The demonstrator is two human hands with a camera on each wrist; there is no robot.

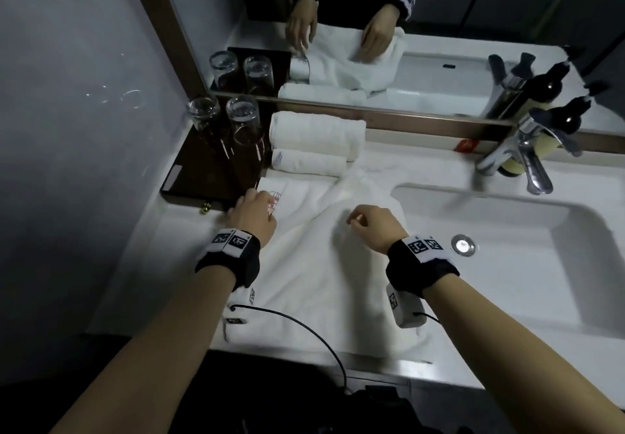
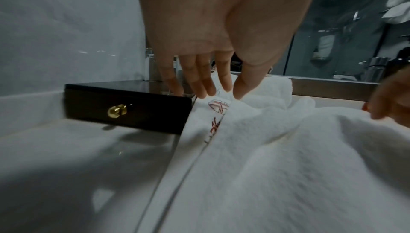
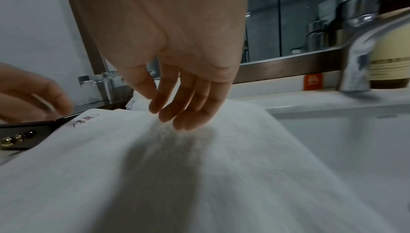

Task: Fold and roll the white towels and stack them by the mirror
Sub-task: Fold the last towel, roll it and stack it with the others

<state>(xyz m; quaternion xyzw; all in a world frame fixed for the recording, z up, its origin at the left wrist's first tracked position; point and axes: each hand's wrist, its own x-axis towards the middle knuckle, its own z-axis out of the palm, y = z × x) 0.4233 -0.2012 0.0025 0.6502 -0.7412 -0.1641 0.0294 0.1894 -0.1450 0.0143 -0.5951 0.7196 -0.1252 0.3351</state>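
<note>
A white towel (image 1: 314, 285) with a red logo (image 2: 218, 108) lies spread and creased on the counter, left of the sink. My left hand (image 1: 252, 208) reaches its far left corner beside the dark box. The fingers are nearly straight, and the thumb (image 2: 242, 87) and fingertips (image 2: 207, 89) touch the cloth at the logo. My right hand (image 1: 363, 220) is over the towel's middle, its loosely bent fingers (image 3: 177, 112) just at the cloth, holding nothing. Two rolled white towels (image 1: 316, 134) lie stacked against the mirror frame (image 1: 422, 121).
A dark box (image 1: 203, 176) with a brass knob (image 2: 116, 111) stands at the left, with two upturned glasses (image 1: 241, 119) on it. The sink basin (image 1: 490, 264), chrome faucet (image 1: 527, 153) and a pump bottle (image 3: 390, 58) are to the right. A small red card (image 1: 466, 145) leans by the mirror.
</note>
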